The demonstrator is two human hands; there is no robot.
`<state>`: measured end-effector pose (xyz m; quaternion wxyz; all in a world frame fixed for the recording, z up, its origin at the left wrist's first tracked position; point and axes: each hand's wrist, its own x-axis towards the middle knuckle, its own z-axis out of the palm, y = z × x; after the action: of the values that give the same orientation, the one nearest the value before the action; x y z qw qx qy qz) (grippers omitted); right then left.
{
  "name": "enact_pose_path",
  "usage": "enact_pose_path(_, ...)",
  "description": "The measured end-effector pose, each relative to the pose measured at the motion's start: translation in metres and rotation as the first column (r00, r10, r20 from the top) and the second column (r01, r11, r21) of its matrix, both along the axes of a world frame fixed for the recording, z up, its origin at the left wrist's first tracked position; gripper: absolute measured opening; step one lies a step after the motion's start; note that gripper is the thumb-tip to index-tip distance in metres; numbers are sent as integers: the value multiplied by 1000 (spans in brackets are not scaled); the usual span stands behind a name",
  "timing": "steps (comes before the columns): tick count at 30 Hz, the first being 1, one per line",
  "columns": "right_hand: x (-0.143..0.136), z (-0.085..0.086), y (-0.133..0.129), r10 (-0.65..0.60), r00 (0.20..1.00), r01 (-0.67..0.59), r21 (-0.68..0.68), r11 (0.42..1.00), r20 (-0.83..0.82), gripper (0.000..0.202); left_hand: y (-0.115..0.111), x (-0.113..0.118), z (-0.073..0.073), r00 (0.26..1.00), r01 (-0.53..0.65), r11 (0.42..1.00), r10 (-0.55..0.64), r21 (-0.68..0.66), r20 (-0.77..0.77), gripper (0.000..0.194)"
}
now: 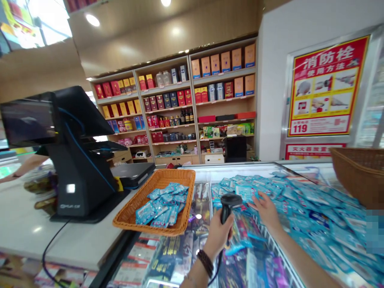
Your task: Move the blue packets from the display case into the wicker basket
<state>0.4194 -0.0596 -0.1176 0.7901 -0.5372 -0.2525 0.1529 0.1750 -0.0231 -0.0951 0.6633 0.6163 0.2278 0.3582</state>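
My left hand (218,233) is wrapped round the handle of a black barcode scanner (229,202), its head pointing up and to the right. A dark cord runs down from it past my wrist. At the near edge of a spread of blue packets (300,204), my right hand (265,207) pinches a blue packet (245,193), which faces me. More blue packets (168,200) lie heaped in an orange wicker basket (123,220), left of my left hand.
Colourful wrapped goods (240,264) fill the glass-topped freezer below my hands. A checkout terminal (75,160) stands on the white counter (81,244) at left, with a person's forearm (28,166) behind it. A brown basket (357,172) sits at right; stocked shelves (192,100) line the back wall.
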Motion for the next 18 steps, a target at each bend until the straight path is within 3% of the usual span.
enact_pose_path(13, -3, 9, -4, 7, 999, -9, -45, 999, -45, 74, 4, -1, -2, 999, -34, 999, 34, 3, 0, 83)
enact_pose_path(18, 8, 9, -3, 9, 995, -14, -50, 999, -101, 64, 13, -4, 8, 993, -104, 995, 104, -4, 52, 88)
